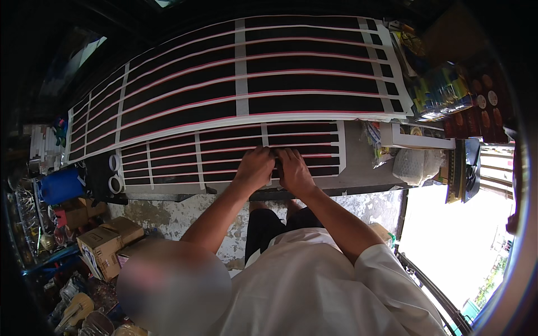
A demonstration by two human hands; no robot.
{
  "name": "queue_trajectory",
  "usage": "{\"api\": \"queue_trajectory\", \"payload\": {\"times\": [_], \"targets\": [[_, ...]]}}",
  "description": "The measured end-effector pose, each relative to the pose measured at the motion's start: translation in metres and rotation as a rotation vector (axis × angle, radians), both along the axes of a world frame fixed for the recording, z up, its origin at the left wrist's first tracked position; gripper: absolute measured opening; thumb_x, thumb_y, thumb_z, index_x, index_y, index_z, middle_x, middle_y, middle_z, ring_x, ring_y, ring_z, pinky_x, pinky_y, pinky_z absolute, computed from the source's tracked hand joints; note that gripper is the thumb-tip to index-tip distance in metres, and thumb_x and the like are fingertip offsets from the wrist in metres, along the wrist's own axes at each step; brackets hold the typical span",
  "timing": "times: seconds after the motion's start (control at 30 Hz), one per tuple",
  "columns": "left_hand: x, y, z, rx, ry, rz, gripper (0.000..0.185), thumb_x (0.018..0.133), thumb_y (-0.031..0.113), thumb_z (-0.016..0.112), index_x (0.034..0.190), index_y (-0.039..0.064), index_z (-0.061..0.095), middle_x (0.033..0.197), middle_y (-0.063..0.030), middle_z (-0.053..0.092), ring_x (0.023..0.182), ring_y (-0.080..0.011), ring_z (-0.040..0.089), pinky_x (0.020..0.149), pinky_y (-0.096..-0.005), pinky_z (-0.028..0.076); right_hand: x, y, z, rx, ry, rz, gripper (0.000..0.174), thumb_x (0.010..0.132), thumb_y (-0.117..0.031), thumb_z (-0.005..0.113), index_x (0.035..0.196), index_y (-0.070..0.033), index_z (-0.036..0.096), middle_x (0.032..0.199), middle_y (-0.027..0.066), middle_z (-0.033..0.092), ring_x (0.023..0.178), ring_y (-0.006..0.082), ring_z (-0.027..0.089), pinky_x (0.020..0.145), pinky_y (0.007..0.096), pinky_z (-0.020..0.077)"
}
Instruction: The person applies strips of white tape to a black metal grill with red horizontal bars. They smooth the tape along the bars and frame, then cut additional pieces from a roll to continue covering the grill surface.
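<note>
My left hand (255, 168) and my right hand (293, 170) are side by side at the near edge of a smaller sheet with black strips (227, 153). Their fingers are bent close together over a small dark thing, too hidden to name; whether either hand grips it cannot be told. White lines and thin red edges run between the black strips, and pale bands cross them. Beyond lies a larger stack of similar striped sheets (311, 84), overlapping the smaller sheet's far side.
Two white tape rolls (115, 184) stand at the table's left end, near a blue container (62, 186). A white box (416, 136) and a bubble-wrapped item (416, 167) are at the right. Cardboard boxes (101, 250) sit lower left.
</note>
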State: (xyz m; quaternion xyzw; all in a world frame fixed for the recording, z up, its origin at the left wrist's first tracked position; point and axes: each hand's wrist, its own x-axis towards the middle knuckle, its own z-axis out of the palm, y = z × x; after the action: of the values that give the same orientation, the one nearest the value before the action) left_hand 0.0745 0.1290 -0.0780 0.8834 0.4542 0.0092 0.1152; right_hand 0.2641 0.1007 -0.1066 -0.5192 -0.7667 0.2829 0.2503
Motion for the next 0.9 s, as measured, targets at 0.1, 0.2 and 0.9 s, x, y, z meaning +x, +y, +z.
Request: {"api": "queue_trajectory", "payload": {"times": [0.1,0.2,0.9], "targets": [[-0.001,0.008,0.001,-0.03,0.038,-0.059,0.024,0.083,0.01,0.082,0.105,0.002,0.075,0.107,-0.0143,0.07,0.113,-0.0318,0.069,0.099,-0.043,0.062,0.0,0.001,-0.002,-0.01,-0.029,0.016,0.057,0.082,0.01,0.071,0.137,0.0,0.059,0.128,0.0247,0.065,0.122,0.0465,0.063,0.112,0.053,0.0523],[-0.006,0.009,0.002,-0.001,-0.03,-0.081,0.022,0.085,0.01,0.081,0.105,0.002,0.076,0.107,-0.013,0.072,0.112,-0.03,0.072,0.097,-0.0414,0.063,0.0,0.001,-0.002,-0.027,0.009,0.013,0.061,0.081,0.011,0.07,0.14,0.001,0.058,0.129,0.0261,0.065,0.124,0.048,0.062,0.113,0.0543,0.0516],[-0.003,0.017,-0.003,-0.052,-0.046,-0.126,0.029,0.082,0.009,0.084,0.107,0.0,0.074,0.108,-0.0155,0.072,0.107,-0.0351,0.071,0.095,-0.0451,0.062,0.002,0.003,0.0,-0.041,0.029,0.009,0.059,0.079,0.01,0.073,0.135,0.001,0.055,0.129,0.0253,0.065,0.126,0.0487,0.061,0.113,0.0548,0.0521]]}}
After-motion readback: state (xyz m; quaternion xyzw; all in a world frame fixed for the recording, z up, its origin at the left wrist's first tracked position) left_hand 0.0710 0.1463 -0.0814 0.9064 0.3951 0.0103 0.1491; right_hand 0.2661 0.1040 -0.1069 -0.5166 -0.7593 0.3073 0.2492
